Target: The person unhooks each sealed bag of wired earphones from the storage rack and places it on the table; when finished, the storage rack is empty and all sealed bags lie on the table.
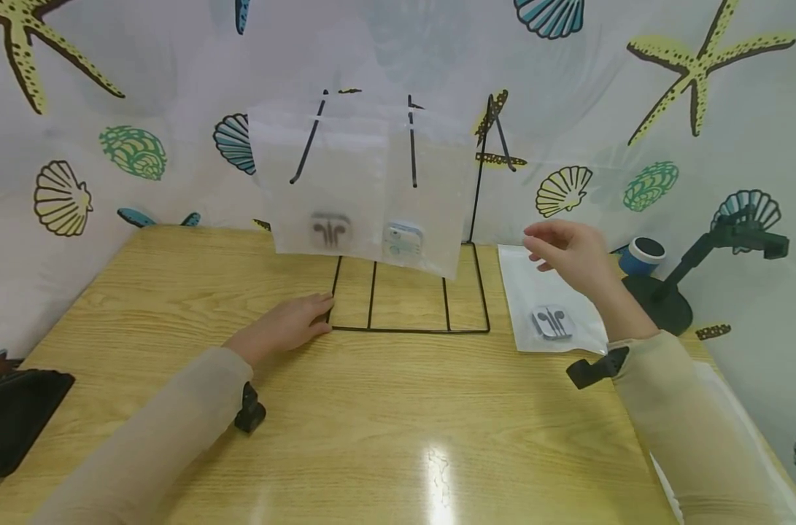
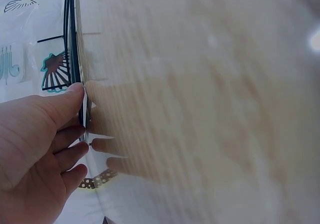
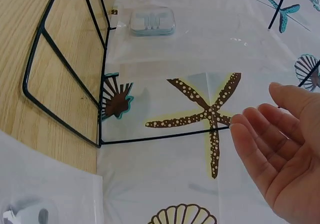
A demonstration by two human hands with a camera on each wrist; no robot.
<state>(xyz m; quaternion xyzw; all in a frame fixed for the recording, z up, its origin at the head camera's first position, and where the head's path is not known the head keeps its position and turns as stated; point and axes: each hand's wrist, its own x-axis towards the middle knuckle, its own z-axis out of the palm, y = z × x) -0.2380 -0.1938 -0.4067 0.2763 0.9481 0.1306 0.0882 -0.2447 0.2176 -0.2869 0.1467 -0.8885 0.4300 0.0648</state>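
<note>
On the table stands a black wire display rack with several slanted prongs. Two clear plastic bags hang on it: the left one shows a boxed pair of earphones, the right one a small pale box. My left hand touches the left side of the rack's base with its fingertips; in the left wrist view the thumb meets the black wire. My right hand is raised to the right of the rack, fingers loosely bent and holding nothing. Near it lies another plastic bag with boxed earphones.
A blue and white round container and a black stand with an arm are at the right rear. A black object lies at the left edge. A patterned curtain hangs behind the table.
</note>
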